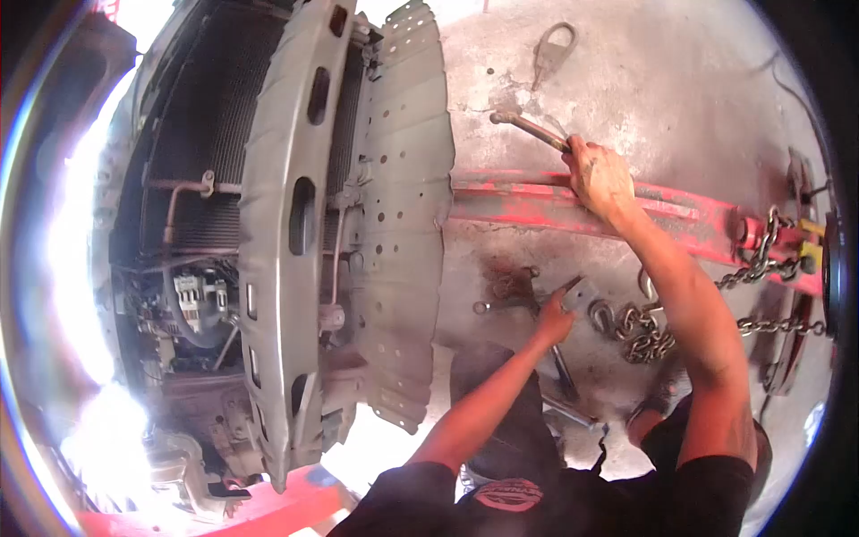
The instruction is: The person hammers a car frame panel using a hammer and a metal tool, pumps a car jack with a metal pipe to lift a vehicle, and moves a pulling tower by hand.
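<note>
My right hand (601, 174) grips the end of a ratchet-like tool (532, 128), a brownish metal bar with a small knobbed head pointing left. It is held out above the concrete floor and the red beam. Lower down, my left hand (557, 320) is closed around a small flat grey metal piece (582, 294), whose exact kind I cannot make out. Near that hand on the floor lie a wrench (501, 306) and a long dark-handled tool (564, 369). A heap of steel chain (637, 331) lies right of it.
At left stands a vehicle front with its bare metal bumper beam (282, 224), a perforated panel (403, 224) and a radiator (210, 116). A red steel beam (689, 210) runs across the floor, with chain (769, 246) at its right end. A metal loop (557, 49) lies farther off.
</note>
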`<move>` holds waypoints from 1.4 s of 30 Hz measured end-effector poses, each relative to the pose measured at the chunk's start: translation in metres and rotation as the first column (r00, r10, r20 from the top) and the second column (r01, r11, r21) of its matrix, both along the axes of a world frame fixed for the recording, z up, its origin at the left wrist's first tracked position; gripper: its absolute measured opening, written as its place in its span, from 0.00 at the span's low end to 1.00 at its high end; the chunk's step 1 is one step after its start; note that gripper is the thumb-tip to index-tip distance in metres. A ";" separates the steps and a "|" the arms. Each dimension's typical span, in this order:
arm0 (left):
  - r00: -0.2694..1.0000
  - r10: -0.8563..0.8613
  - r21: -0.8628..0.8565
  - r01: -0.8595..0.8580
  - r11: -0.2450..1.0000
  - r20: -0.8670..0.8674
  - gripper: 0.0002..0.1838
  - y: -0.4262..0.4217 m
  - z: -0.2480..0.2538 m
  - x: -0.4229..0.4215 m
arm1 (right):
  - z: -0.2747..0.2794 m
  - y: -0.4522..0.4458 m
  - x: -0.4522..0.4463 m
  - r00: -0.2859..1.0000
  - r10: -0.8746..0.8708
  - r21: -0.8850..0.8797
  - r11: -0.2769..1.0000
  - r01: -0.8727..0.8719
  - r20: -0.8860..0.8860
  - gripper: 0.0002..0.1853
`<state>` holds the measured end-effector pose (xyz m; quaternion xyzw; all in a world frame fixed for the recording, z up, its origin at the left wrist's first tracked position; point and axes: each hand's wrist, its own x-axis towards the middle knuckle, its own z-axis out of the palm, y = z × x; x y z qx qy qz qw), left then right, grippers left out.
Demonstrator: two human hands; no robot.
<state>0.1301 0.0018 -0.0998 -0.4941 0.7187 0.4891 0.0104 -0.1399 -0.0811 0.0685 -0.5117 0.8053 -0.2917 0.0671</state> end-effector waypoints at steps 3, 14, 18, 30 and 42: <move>0.974 0.015 -0.155 -0.051 0.987 -0.228 0.30 -0.007 0.107 -0.019 | 0.006 -0.006 -0.006 0.998 0.044 0.116 0.992 -0.049 0.045 0.10; 0.996 -0.073 -0.995 -0.038 0.089 -0.045 0.18 -0.091 0.481 -0.026 | 0.003 -0.006 -0.013 0.969 0.090 0.154 0.980 -0.127 0.228 0.12; 0.938 0.215 -0.952 0.230 0.200 0.272 0.25 -0.124 0.489 -0.040 | -0.005 -0.010 -0.016 0.964 0.123 0.014 0.991 -0.129 0.234 0.11; 0.769 0.400 -0.862 0.388 0.327 0.498 0.47 -0.179 0.474 -0.048 | -0.015 -0.009 -0.024 0.872 0.025 -0.135 0.990 0.047 0.488 0.16; 0.731 0.349 -0.799 0.453 0.396 0.587 0.51 -0.181 0.482 -0.054 | 0.014 0.004 -0.026 0.687 0.248 -0.282 0.957 -0.065 0.683 0.17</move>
